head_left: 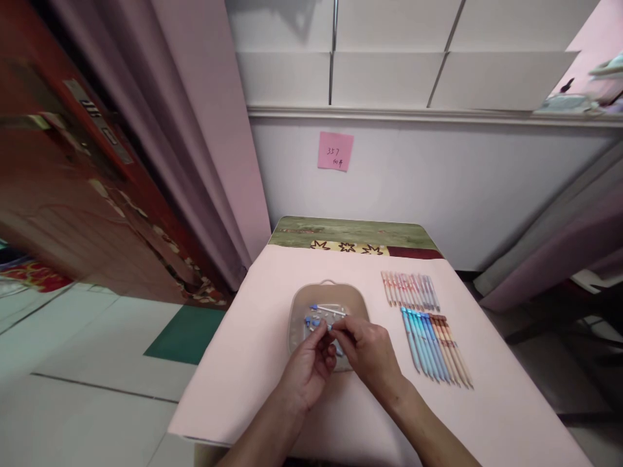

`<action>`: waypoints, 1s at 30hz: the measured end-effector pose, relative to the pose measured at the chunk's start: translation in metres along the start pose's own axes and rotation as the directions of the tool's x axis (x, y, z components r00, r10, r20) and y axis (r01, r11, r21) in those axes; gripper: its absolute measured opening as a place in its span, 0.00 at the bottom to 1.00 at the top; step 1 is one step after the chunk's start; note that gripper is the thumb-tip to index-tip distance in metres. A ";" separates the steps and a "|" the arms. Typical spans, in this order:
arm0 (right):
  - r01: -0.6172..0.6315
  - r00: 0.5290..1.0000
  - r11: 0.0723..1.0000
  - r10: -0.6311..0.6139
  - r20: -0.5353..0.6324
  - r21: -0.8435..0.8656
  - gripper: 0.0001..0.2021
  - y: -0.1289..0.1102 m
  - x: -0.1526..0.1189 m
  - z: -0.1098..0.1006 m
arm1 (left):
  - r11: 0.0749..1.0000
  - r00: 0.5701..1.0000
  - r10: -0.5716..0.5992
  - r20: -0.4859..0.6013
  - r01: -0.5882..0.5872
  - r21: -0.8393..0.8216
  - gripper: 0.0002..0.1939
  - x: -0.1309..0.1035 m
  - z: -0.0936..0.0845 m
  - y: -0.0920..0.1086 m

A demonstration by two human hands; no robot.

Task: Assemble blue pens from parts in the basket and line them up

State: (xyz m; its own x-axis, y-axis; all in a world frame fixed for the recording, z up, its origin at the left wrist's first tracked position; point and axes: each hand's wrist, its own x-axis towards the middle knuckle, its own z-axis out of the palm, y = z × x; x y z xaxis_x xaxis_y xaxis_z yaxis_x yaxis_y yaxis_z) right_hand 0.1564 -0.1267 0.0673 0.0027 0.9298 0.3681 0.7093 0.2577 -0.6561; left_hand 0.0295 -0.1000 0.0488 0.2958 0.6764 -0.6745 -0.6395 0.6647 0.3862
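Apparently, small blue piece between both hands

Pink-covered worktop
Basin left of two pen rows, upper and lower (neatly lined).

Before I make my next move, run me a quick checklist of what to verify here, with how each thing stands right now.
1. Small blue piece held at the fingers of both left hand and right hand: ok.
2. Tan bin resting wholly on the pink-covered table: ok.
3. Every loose part inside the bin in full view: not ok, the hands hide some.
4. Both rows of pens, upper and lower, apart from the hands: ok.
5. Blue piece undamaged: cannot tell, too small.
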 end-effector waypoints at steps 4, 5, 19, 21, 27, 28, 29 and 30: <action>-0.118 0.993 0.986 0.116 0.023 0.120 0.02 0.001 0.008 0.007 | 1.000 0.999 -0.018 0.042 0.019 -0.018 0.07 0.001 -0.004 0.001; -0.173 0.985 0.966 0.166 0.052 0.193 0.04 0.002 0.012 0.010 | 0.999 0.998 -0.023 0.058 0.025 -0.029 0.07 0.001 -0.005 0.003; -0.075 0.829 0.809 0.375 0.414 -0.583 0.09 0.026 0.021 0.072 | 0.981 0.998 0.060 -0.033 -0.065 -0.183 0.07 -0.013 -0.034 0.067; -0.058 0.842 0.810 0.354 0.408 -0.583 0.09 0.023 0.020 0.076 | 0.980 0.997 0.074 -0.023 -0.077 -0.183 0.06 -0.013 -0.035 0.066; -0.078 0.947 0.855 0.224 0.231 -0.512 0.06 0.007 0.026 0.051 | 0.981 0.995 0.102 -0.016 -0.103 -0.163 0.04 -0.011 -0.034 0.066; -0.084 0.971 0.887 0.176 0.164 -0.454 0.06 0.003 0.026 0.043 | 0.982 0.994 0.103 -0.022 -0.105 -0.156 0.04 -0.010 -0.033 0.066; -0.077 0.987 0.919 0.126 0.104 -0.387 0.06 -0.002 0.025 0.036 | 0.984 0.994 0.103 -0.025 -0.105 -0.146 0.05 -0.009 -0.033 0.066; -0.055 0.996 0.947 0.075 0.053 -0.318 0.06 -0.006 0.023 0.029 | 0.986 0.995 0.098 -0.025 -0.101 -0.135 0.05 -0.007 -0.032 0.065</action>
State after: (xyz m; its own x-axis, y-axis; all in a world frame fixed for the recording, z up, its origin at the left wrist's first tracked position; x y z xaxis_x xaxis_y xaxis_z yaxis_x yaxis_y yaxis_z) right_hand 0.1312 -0.0990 0.0605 0.0187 0.9591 0.2824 0.8953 0.1097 -0.4318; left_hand -0.0372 -0.0716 0.0587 0.2135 0.7300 -0.6492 -0.7561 0.5443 0.3634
